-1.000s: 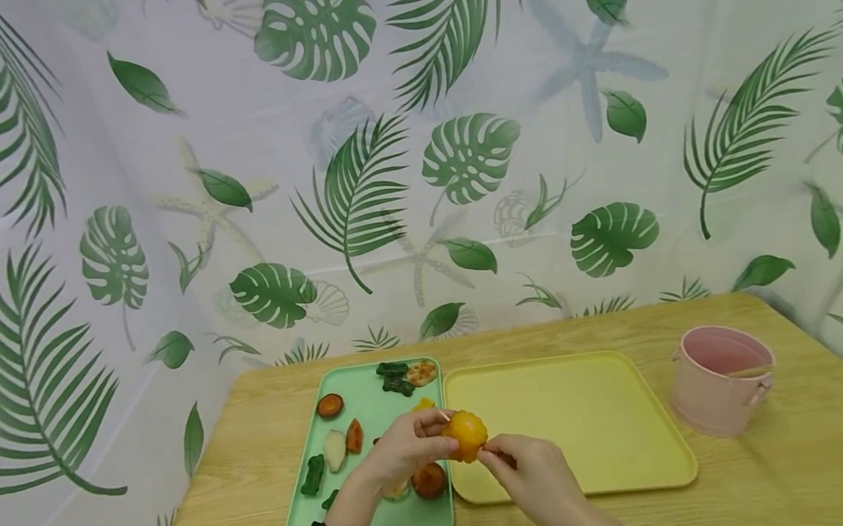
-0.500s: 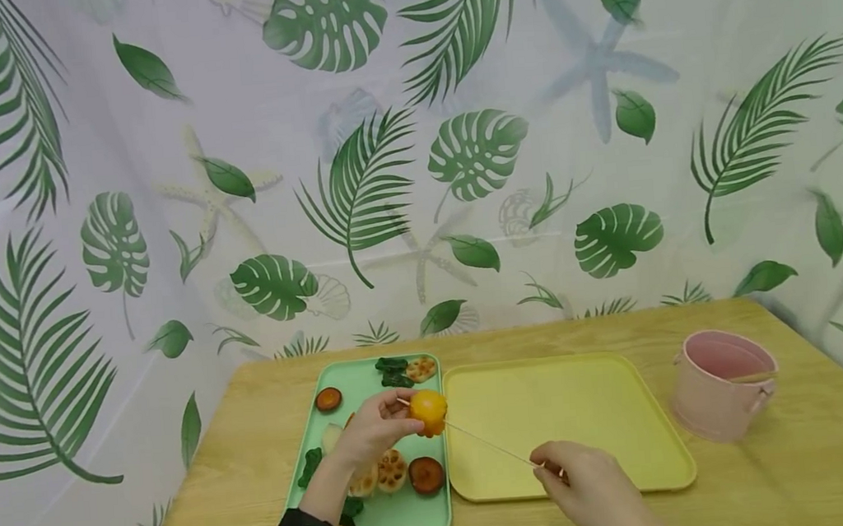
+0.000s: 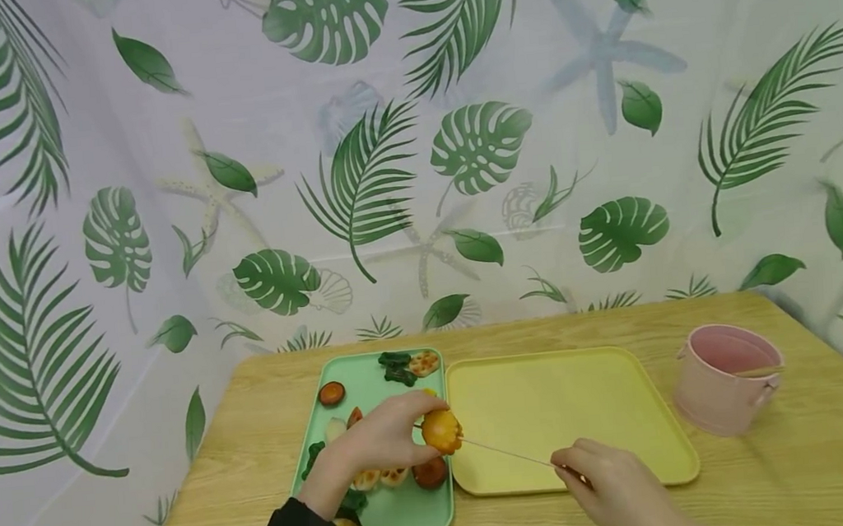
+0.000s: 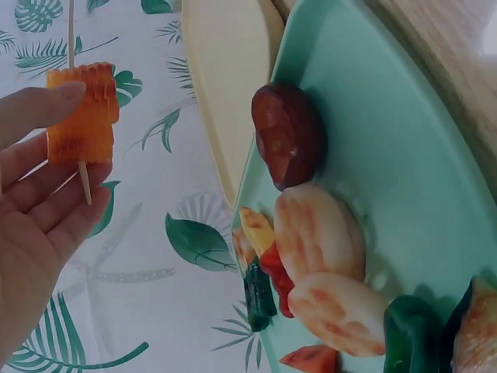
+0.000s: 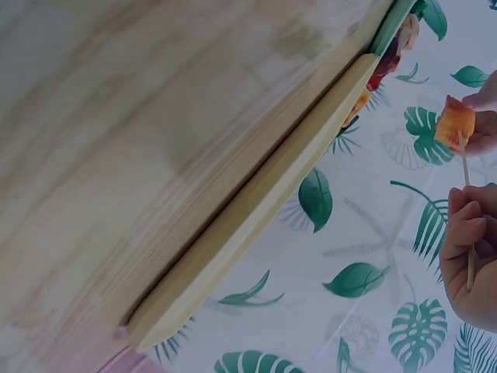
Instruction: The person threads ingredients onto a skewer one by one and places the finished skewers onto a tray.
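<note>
My left hand (image 3: 376, 438) pinches an orange-yellow, ridged piece of corn (image 3: 442, 432) between thumb and fingers, above the right edge of the green tray (image 3: 412, 521). A thin wooden skewer (image 3: 507, 452) runs through the corn. Its pointed tip (image 4: 85, 186) sticks out below the corn in the left wrist view. Over the front of the yellow tray (image 3: 551, 401), my right hand (image 3: 610, 483) grips the skewer's other end with curled fingers. In the right wrist view the right hand (image 5: 472, 245) and the corn (image 5: 454, 128) are apart, joined by the bare skewer.
On the green tray lie lotus root slices (image 4: 318, 233), a brown round slice (image 4: 287, 134), green pieces (image 4: 411, 330) and other food pieces. A pink bucket (image 3: 718, 396) with a stick at its rim stands right of the yellow tray. A leaf-patterned cloth (image 3: 414, 173) hangs behind the table.
My right hand has moved right along the skewer, away from the corn, baring a long stretch of it. The left hand first shifted left, then slightly back right and lower, still holding the corn.
</note>
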Motion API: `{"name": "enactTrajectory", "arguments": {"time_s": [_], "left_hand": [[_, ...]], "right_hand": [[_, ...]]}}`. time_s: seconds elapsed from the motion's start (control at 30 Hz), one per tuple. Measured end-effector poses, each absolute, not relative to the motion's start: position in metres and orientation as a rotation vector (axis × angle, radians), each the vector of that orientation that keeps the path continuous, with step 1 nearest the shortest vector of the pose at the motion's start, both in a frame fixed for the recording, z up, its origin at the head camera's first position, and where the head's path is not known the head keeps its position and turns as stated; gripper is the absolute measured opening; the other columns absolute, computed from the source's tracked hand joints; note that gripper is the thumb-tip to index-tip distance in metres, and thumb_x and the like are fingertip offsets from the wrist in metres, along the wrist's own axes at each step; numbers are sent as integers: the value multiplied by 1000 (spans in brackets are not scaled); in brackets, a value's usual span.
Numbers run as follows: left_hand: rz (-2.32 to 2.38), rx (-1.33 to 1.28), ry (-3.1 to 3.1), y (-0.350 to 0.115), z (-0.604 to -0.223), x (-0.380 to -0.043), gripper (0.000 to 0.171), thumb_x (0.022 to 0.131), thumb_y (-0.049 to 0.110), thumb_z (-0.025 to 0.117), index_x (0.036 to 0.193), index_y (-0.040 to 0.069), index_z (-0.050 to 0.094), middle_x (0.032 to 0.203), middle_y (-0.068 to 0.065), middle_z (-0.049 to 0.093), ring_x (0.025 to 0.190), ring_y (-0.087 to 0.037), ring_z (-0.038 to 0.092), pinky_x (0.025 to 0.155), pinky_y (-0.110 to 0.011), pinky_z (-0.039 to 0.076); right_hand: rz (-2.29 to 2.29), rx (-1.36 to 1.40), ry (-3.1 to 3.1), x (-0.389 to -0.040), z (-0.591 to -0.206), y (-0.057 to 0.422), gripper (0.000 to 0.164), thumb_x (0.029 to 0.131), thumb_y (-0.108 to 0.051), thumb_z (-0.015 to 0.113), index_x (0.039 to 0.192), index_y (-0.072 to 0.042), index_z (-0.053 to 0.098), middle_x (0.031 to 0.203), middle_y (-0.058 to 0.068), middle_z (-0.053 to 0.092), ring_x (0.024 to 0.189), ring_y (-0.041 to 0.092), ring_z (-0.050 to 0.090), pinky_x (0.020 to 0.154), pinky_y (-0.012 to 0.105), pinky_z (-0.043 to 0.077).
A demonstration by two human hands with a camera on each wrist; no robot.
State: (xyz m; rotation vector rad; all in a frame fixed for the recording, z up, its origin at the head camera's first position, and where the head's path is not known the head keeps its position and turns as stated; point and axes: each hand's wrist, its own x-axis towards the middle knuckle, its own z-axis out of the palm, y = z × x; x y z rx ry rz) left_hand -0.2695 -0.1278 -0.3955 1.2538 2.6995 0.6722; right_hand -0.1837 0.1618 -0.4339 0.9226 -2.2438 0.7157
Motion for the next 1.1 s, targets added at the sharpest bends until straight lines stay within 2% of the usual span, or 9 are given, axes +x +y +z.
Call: {"name": "enactTrajectory", "arguments": {"time_s": [0.13, 0.3, 0.37, 0.5, 0.57, 0.67, 0.8, 0.97, 1.1], "left_hand": [[623, 1254, 2767, -128, -390, -266, 46, 82, 14, 70, 124, 4, 56, 120, -8, 54, 104, -19, 54, 82, -26, 46], [580, 1325, 2786, -119, -383, -263, 46, 83, 14, 71, 124, 3, 55, 118, -8, 56, 103, -19, 56, 82, -25, 46], [559, 1357, 2768, -112, -380, -262, 46, 83, 15, 71, 125, 4, 55, 119, -8, 57, 105, -18, 55, 84, -24, 46], [511, 1432, 2720, -94, -377, -260, 47, 83, 15, 71, 124, 3, 55, 119, -8, 57, 106, -18, 55, 86, -22, 45], [479, 1453, 2705, -86, -377, -259, 46, 83, 16, 71, 124, 3, 56, 119, -7, 58, 104, -15, 56, 85, -19, 44], [431, 1480, 2701, -77, -379, -258, 44, 83, 17, 71, 123, 5, 57, 118, -5, 58, 101, -12, 57, 82, -16, 44], [375, 1503, 2683, -70, -382, -258, 43, 84, 18, 70, 122, 6, 58, 118, -3, 59, 101, -10, 57, 81, -13, 43], [299, 1515, 2626, -64, -384, -258, 43, 84, 17, 70, 124, 6, 57, 119, -2, 59, 104, -9, 56, 84, -12, 42], [261, 1519, 2595, -61, -385, -261, 44, 85, 15, 69, 126, 8, 57, 120, -2, 59, 106, -9, 56, 85, -13, 41]], "right_hand": [[685, 895, -2240, -179, -436, 175, 36, 97, -36, 42, 82, -13, 65, 70, -11, 55, 58, -7, 42, 48, 9, 34], [751, 924, -2220, -174, -437, 180, 19, 94, -20, 55, 86, -8, 65, 71, -8, 56, 60, -6, 44, 50, 8, 36], [770, 912, -2238, -174, -436, 175, 3, 88, -8, 64, 86, -7, 65, 73, -7, 58, 62, -4, 48, 51, 10, 39], [853, 808, -2391, -174, -431, 158, 15, 77, 5, 68, 87, -6, 67, 76, -3, 64, 66, 2, 57, 53, 17, 46], [942, 730, -2490, -174, -429, 150, 11, 81, 4, 66, 87, -5, 67, 75, -2, 64, 64, 4, 58, 53, 20, 48], [1120, 654, -2604, -178, -428, 140, 7, 87, 0, 60, 89, -2, 67, 69, -4, 60, 56, 0, 51, 50, 20, 45], [1323, 593, -2721, -182, -428, 133, 12, 92, -6, 55, 92, 2, 63, 62, -6, 54, 47, 0, 41, 44, 20, 39], [1651, 529, -2822, -187, -431, 132, 22, 95, -14, 52, 97, 6, 62, 60, -2, 54, 41, 4, 38, 39, 18, 33], [1898, 528, -2838, -192, -435, 135, 23, 96, -10, 48, 97, 9, 61, 60, -1, 52, 39, 4, 35, 38, 16, 30]]}}
